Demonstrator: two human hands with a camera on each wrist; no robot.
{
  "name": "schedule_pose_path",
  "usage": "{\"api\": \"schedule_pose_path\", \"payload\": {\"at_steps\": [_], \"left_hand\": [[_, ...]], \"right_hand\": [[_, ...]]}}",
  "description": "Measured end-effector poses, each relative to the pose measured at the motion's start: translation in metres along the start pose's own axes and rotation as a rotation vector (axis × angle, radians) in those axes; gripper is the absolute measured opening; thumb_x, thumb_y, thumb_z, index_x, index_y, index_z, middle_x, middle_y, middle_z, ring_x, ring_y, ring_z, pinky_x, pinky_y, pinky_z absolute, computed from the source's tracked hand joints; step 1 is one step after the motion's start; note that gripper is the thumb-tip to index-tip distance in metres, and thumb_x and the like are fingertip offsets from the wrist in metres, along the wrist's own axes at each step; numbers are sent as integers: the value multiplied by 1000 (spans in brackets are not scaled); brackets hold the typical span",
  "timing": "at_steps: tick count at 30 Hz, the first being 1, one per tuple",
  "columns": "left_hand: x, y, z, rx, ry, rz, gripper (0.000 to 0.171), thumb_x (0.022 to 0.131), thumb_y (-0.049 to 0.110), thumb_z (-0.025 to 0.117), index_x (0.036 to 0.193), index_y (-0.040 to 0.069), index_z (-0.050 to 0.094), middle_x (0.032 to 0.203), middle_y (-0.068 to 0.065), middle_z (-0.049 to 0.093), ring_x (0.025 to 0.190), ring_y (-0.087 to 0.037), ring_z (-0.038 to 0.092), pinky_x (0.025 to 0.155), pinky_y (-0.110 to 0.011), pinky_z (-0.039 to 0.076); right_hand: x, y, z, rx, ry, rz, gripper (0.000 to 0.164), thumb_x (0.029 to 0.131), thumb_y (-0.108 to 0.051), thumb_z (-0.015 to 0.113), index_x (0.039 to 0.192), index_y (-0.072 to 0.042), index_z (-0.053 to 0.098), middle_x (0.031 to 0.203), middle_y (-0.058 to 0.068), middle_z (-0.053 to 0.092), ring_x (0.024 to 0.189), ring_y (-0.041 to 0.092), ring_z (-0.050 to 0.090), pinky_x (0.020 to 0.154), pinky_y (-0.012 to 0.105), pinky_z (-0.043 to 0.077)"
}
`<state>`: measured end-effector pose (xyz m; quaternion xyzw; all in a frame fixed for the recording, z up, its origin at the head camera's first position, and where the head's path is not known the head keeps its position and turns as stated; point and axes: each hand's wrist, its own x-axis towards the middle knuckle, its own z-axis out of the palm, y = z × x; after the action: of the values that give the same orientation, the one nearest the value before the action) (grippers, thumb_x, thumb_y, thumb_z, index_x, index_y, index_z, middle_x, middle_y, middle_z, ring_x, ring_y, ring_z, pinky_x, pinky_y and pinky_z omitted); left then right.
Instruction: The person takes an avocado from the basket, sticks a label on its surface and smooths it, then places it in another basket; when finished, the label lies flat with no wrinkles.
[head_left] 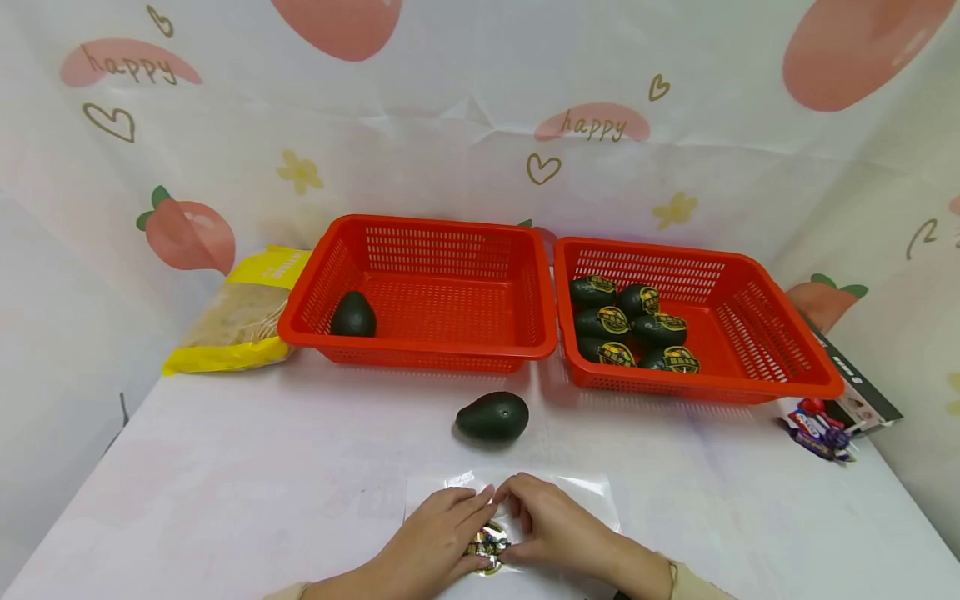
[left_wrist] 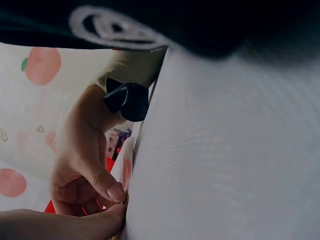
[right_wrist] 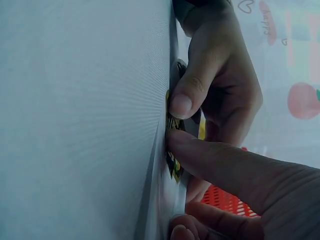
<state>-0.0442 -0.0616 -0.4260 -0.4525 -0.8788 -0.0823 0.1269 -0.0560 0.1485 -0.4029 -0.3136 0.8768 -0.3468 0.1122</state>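
On the table lies a clear sheet [head_left: 592,500] bearing a round black-and-gold sticker [head_left: 491,542]. My left hand [head_left: 438,533] rests on the sheet with its fingers fairly straight, its thumb at the sticker's lower edge. From the other side my right hand [head_left: 558,525] touches the sticker with its thumb, fingers bent, the index fingertip near the left fingertips. In the right wrist view both thumbs meet the sticker [right_wrist: 172,162], the right thumb apart from its own fingertips. Whether the sticker's edge is lifted is hard to see. A dark green avocado [head_left: 493,417] lies beyond the sheet.
A red basket [head_left: 420,350] at back left holds one plain avocado [head_left: 353,315]. The red basket [head_left: 750,386] beside it holds several avocados with stickers. A yellow-edged bag [head_left: 240,308] lies far left; wrapped candies [head_left: 821,433] and a dark box [head_left: 862,392] lie far right.
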Motion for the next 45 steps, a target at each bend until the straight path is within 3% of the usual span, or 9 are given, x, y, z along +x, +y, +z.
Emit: {"api": "schedule_pose_path", "payload": {"at_steps": [5,11,18,24,29,32,36,40,45], "left_hand": [[-2,0,3,-45,35,4,51,85,49,58,119,12,61,127,-4,60,111,-17,54,92,-31,45],[-5,0,12,19,93,40,59,83,53,59,125,11,58,131,-5,56,116,-19,52,92,-32,45],[-5,3,8,-26,38,9,51,87,53,54,122,17,59,132,-3,56,113,-17,53,89,-33,46],[-4,5,7,-159,43,-48,41,85,49,60,112,18,58,129,-5,58,111,-17,54,89,-35,46],[-4,5,10,-152,70,-30,54,87,47,58,124,8,56,131,-4,56,113,-17,52,89,-35,47],[-3,4,9,-146,37,-30,52,90,44,55,127,8,55,130,-2,56,113,-16,51,90,-34,46],[-2,4,6,-188,-1,-49,41,91,39,56,121,11,60,125,0,59,109,-15,51,89,-33,46],[-1,5,6,-267,15,-79,31,89,33,61,113,13,64,120,1,62,105,-13,53,87,-32,46],[-1,4,9,-428,118,-79,21,81,18,69,102,16,63,112,3,63,101,-12,54,86,-28,47]], "right_hand": [[-2,0,1,-35,21,-40,39,65,-14,82,98,-12,61,78,-9,50,63,-7,41,58,8,40],[-3,0,0,-44,5,-40,46,65,-15,83,105,-11,60,80,-9,49,65,-7,41,58,8,40],[-5,-3,0,-58,-36,-36,50,65,-16,83,108,-13,59,82,-11,47,67,-7,40,60,9,39],[-5,-5,1,-84,-11,-49,43,64,-16,82,101,-13,60,83,-11,49,68,-7,40,61,8,39],[-5,-5,1,-60,-9,-7,48,64,-15,83,105,-12,58,82,-11,48,67,-6,41,61,10,40],[-5,-4,0,-20,-12,17,51,65,-14,83,109,-11,57,83,-10,49,67,-6,42,60,10,41],[-5,-3,-1,24,-24,33,49,67,-13,82,109,-11,57,84,-9,50,67,-6,43,59,11,42],[-5,-4,-1,30,-25,33,47,67,-13,82,108,-12,58,84,-9,51,67,-6,43,59,11,42],[-5,-2,0,15,-5,5,35,69,-12,80,98,-12,61,81,-9,53,67,-6,44,59,10,42]]}}
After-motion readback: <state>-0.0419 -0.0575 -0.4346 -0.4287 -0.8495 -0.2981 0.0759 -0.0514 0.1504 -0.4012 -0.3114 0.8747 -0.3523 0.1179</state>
